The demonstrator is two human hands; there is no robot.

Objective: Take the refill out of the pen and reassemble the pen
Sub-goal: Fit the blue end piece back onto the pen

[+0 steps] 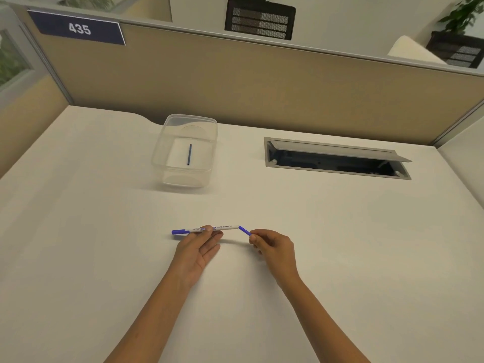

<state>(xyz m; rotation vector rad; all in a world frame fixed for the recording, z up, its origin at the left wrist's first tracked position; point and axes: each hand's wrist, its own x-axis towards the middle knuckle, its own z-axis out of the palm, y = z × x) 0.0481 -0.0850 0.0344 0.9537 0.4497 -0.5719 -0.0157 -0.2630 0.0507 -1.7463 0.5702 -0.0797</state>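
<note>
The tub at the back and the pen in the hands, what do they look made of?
The tub looks like clear, slightly frosted plastic: the desk and a thin blue stick inside show through its walls. The whiteboard pen seems smooth, opaque white plastic with printed lettering and a blue cap, faintly glossy.

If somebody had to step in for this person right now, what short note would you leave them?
Left hand: holds the pen by its white barrel, blue cap pointing left, just over the desk.
Right hand: pinches a small blue end piece at the barrel's right end.
A thin blue refill already lies in the clear tub further back.
Done: refill looks to be out.
Left: likely fit the end piece back to close the pen.
</note>
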